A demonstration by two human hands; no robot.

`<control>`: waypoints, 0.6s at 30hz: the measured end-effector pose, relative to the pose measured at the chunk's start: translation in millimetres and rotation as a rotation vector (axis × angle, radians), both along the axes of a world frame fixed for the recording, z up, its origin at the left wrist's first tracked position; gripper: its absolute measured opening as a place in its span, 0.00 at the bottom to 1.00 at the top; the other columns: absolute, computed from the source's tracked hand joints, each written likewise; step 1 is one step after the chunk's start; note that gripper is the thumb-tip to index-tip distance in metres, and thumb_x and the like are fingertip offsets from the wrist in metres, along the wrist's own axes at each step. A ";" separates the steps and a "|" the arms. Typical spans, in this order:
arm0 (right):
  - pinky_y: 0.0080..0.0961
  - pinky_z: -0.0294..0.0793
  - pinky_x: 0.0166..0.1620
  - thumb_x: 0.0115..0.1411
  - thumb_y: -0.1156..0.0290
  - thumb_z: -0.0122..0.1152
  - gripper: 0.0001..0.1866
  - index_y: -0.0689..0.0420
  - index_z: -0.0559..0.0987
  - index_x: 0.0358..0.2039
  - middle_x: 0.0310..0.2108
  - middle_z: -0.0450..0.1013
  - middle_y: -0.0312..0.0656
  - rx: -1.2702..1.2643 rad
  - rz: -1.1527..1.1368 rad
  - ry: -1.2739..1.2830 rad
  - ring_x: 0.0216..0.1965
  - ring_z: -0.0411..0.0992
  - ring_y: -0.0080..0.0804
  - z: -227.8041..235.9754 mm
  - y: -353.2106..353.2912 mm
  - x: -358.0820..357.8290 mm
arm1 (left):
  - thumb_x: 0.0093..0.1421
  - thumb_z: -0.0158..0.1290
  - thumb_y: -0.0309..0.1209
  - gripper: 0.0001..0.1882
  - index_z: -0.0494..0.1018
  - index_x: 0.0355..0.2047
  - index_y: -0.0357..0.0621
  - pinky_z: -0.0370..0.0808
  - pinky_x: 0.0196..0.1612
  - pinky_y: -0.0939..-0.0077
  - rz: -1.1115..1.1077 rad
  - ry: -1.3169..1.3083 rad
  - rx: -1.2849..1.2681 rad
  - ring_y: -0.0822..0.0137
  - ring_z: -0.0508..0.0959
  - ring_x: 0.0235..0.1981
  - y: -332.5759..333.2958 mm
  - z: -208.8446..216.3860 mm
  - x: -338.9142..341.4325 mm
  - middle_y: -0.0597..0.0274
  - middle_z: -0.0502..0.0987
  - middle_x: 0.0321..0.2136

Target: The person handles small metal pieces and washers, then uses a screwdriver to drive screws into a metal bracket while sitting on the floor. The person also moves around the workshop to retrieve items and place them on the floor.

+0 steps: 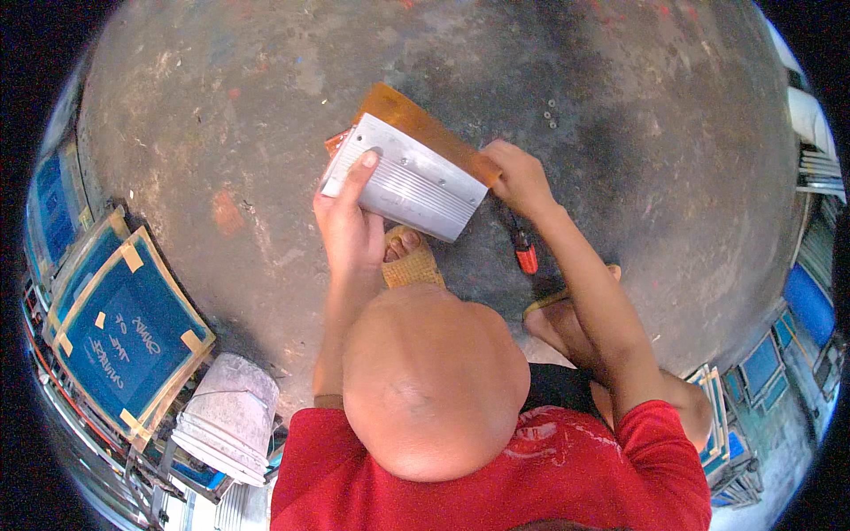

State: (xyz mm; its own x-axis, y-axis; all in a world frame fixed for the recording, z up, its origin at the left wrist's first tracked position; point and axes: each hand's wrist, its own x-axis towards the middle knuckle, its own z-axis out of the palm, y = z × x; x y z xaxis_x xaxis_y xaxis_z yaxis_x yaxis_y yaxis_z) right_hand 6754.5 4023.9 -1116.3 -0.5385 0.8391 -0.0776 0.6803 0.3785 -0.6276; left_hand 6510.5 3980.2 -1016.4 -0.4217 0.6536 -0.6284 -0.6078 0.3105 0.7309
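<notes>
My left hand [347, 221] grips a silver ribbed metal plate [407, 181] by its near left side, thumb pressed on top. The plate lies tilted, with a few small holes along it. An amber strip [425, 121], flat and translucent like a rubber blade, runs along the plate's far edge. My right hand [521, 181] closes on the strip's right end, fingertips partly hidden. A reddish piece [336, 142] peeks out at the plate's left; its kind is unclear. Below my right hand, a screwdriver with a red and black handle [527, 255] lies on the floor.
Several small metal rings or nuts [551, 113] lie on the stained concrete floor [221, 115]. At left stand blue taped screen frames [142, 327] and an upturned white bucket [228, 411]. More frames [760, 365] line the right side. My sandalled foot [412, 265] is below the plate.
</notes>
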 end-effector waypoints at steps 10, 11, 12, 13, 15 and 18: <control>0.24 0.73 0.37 0.54 0.73 0.67 0.06 0.58 0.80 0.33 0.32 0.75 0.39 -0.068 -0.327 0.658 0.34 0.74 0.29 135.6 20.4 -63.8 | 0.53 0.63 0.26 0.26 0.70 0.52 0.33 0.73 0.50 0.72 -0.085 0.062 0.171 0.65 0.78 0.45 17.2 35.0 42.0 0.55 0.78 0.44; 0.24 0.73 0.37 0.54 0.74 0.67 0.06 0.58 0.80 0.33 0.32 0.75 0.38 -0.045 -0.306 0.674 0.34 0.73 0.29 137.4 19.9 -66.6 | 0.53 0.64 0.26 0.26 0.70 0.52 0.33 0.73 0.50 0.72 -0.100 0.080 0.172 0.66 0.78 0.45 17.2 35.9 44.0 0.55 0.78 0.44; 0.22 0.71 0.37 0.54 0.75 0.67 0.06 0.59 0.80 0.33 0.32 0.74 0.37 -0.057 -0.332 0.681 0.34 0.72 0.27 139.8 20.1 -65.9 | 0.53 0.64 0.25 0.26 0.71 0.52 0.33 0.73 0.50 0.72 -0.107 0.128 0.177 0.66 0.78 0.45 19.9 37.4 46.9 0.54 0.78 0.44; 0.20 0.69 0.38 0.54 0.76 0.66 0.06 0.59 0.80 0.33 0.32 0.73 0.37 -0.076 -0.361 0.690 0.34 0.70 0.25 142.0 18.5 -65.1 | 0.52 0.64 0.24 0.26 0.71 0.51 0.32 0.73 0.50 0.73 -0.114 0.178 0.176 0.66 0.78 0.45 21.6 40.7 50.4 0.54 0.78 0.44; 0.19 0.67 0.39 0.54 0.77 0.66 0.05 0.60 0.79 0.33 0.33 0.72 0.36 -0.086 -0.369 0.692 0.34 0.68 0.23 142.5 17.5 -63.8 | 0.51 0.64 0.23 0.25 0.72 0.51 0.32 0.73 0.50 0.73 -0.118 0.241 0.198 0.66 0.78 0.45 21.6 39.8 54.4 0.54 0.78 0.44; 0.20 0.68 0.38 0.53 0.77 0.67 0.06 0.59 0.80 0.32 0.31 0.72 0.37 -0.049 -0.359 0.662 0.33 0.69 0.25 142.5 17.5 -64.2 | 0.50 0.64 0.21 0.24 0.73 0.49 0.33 0.73 0.51 0.74 -0.114 0.237 0.259 0.66 0.78 0.45 20.4 35.8 57.8 0.57 0.78 0.43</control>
